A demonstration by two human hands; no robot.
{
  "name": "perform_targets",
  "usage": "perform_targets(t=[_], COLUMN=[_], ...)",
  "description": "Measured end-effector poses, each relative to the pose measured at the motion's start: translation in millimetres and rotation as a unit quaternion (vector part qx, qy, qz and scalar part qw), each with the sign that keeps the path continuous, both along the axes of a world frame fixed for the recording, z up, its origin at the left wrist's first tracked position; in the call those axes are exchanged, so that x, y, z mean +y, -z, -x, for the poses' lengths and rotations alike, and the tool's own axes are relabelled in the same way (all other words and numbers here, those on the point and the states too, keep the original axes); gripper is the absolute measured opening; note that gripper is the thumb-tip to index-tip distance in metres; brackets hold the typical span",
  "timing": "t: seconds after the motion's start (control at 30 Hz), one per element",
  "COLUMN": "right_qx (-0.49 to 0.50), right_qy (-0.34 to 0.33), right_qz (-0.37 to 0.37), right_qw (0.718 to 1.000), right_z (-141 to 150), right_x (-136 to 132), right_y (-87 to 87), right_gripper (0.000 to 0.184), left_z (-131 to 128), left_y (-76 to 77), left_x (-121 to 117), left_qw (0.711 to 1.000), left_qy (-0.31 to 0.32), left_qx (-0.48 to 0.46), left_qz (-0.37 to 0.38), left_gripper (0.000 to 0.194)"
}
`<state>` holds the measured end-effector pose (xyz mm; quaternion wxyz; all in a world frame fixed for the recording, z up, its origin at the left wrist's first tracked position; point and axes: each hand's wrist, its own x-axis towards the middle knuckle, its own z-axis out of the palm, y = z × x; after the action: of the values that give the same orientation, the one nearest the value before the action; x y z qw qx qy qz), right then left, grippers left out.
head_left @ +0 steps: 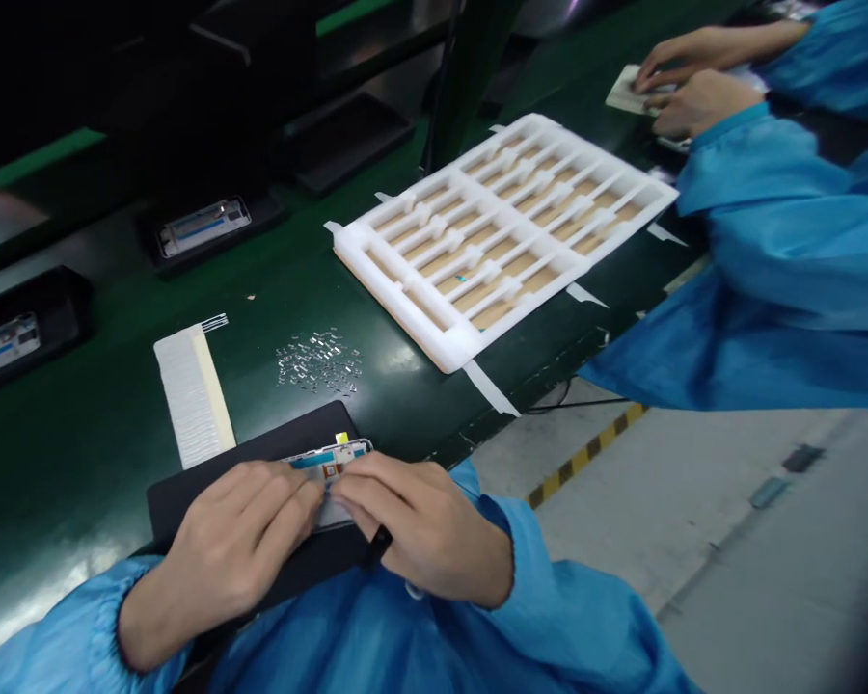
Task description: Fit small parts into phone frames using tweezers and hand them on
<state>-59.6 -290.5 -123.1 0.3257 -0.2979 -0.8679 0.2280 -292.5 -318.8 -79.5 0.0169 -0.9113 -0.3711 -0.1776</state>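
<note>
An open phone housing [333, 463] with a blue strip, an orange-edged part and a yellow tab lies on a black pad [188, 492] at the table's near edge. My left hand [238, 540] rests over its left side, fingers closed together and pressed on it. From the right, my right hand [423, 525] reaches in with curled fingers, its tips at the housing near my left fingertips. A slim black thing [378, 547] sticks out below the right fingers; the rest of it is hidden. What lies between the fingertips is covered.
Small shiny metal pieces [318, 361] lie scattered beyond the pad, beside a card with white strips [195, 395]. A white slotted foam tray [441, 352] is taped down further right. Black trays hold phone housings [203, 228] at the back. A co-worker's hands [701, 101] work at upper right.
</note>
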Motion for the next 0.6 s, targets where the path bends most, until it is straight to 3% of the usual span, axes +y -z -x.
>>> perform_targets(t=[0.1, 0.17, 0.33, 0.6], right_qx=[-0.014, -0.034, -0.054, -0.043], right_qy=[0.031, 0.045, 0.048, 0.042], right_qz=[0.026, 0.039, 0.041, 0.045], right_qw=[0.999, 0.998, 0.997, 0.997], right_z=[-3.2, -4.1, -1.9, -1.1], right_x=[10.8, 16.9, 21.2, 21.5], right_y=[7.7, 13.2, 20.9, 23.0], right_gripper=[0.026, 0.028, 0.031, 0.032], left_z=[6.8, 13.0, 22.1, 23.4], left_y=[3.2, 7.4, 14.8, 14.6], left_x=[0.8, -0.2, -4.1, -4.7], left_qw=[0.996, 0.993, 0.993, 0.996], left_qy=[-0.08, -0.098, -0.083, -0.049], left_qx=[0.028, 0.04, 0.033, 0.036], left_qz=[0.027, 0.048, 0.083, 0.066], left_gripper=[0.021, 0.021, 0.022, 0.025])
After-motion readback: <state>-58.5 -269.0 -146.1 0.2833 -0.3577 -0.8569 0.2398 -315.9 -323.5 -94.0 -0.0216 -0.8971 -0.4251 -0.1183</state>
